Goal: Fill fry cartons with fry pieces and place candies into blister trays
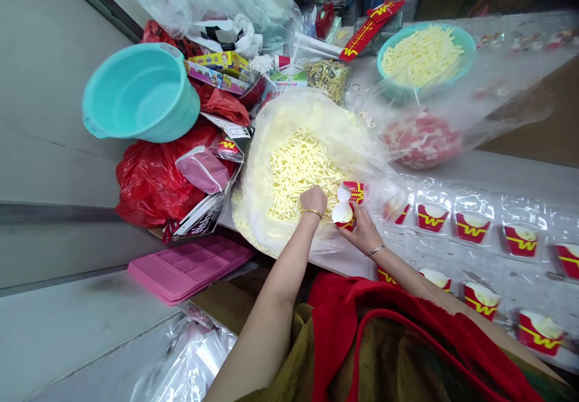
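Observation:
My left hand is closed in a fist over a heap of small pale-yellow fry-shaped pieces. Whatever its fingers hold is hidden. The heap lies in a large open clear plastic bag. At the bag's right side, my right hand grips a small red fries carton with a white inside, its opening turned up toward me. Just beyond that carton another red carton rests on the bag, touching or very near the held one.
Rows of plastic-wrapped red cartons cover the right side. Behind are a bowl of longer yellow sticks and a bag of red-and-white pieces. A turquoise basin sits on red bags at left, above a pink tray.

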Motion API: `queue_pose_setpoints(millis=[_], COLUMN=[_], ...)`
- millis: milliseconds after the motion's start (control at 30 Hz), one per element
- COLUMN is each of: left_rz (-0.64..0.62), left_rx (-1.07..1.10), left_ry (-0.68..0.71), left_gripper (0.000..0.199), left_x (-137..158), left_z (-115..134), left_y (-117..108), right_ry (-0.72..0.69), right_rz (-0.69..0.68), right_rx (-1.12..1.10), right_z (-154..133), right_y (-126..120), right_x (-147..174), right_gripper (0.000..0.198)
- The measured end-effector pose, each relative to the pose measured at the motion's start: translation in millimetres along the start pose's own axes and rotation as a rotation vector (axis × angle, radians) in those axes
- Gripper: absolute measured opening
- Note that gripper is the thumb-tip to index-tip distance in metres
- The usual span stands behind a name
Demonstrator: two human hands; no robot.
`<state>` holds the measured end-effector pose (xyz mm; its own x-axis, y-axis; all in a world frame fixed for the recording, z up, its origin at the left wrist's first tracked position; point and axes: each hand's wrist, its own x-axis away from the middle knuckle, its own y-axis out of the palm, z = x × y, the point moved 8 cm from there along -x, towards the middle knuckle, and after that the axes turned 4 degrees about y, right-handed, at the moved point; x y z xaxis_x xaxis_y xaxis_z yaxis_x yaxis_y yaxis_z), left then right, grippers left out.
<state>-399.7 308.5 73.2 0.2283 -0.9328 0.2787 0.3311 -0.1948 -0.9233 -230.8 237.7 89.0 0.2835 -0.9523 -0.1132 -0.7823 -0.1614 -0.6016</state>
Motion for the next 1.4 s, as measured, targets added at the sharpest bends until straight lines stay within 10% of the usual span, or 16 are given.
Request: queue_pose_setpoints(millis=[233,467,567,800,1167,1400], left_rz=[0.052,-0.401,-0.441,-0.106,-0.156,0.101], left_rx=[0.676,1.134,0.998,0.218,0.161,-0.147], left_ry=[0.01,0.147,0.139,0.24,0.542,0.1], left_gripper=[0.024,0.03,0.027,0.02,0.02,0.02], left_x=[12.5,54.2,58.2,68.6,85.6,28.0], left_z=[-40.9,-20.2,-14.2,4.8,34.9,-44.5], left_y=[-30.1,-43.6,-38.5,-37.0,-23.5,-43.9], right_ry=[0.01,-0.035,-0.095,-0.145,-0.16,-0.051], right_rz=[0.01,-0.023,-0.068,-0.134,-0.111,-0.057], right_rx=[-0.003,0.015,0.036,0.043,-0.002,-0.012], right_z=[6.9,-30.3,-46.5,-44.3,-22.9,-8.9], right_y=[1.7,18.3,22.9,31.0,22.2,15.2], right_x=[-6.9,-33.2,-33.5,-10.0,0.0,-7.5], right_gripper=[0.076,0.074,0.071,0.068,0.069,0.072])
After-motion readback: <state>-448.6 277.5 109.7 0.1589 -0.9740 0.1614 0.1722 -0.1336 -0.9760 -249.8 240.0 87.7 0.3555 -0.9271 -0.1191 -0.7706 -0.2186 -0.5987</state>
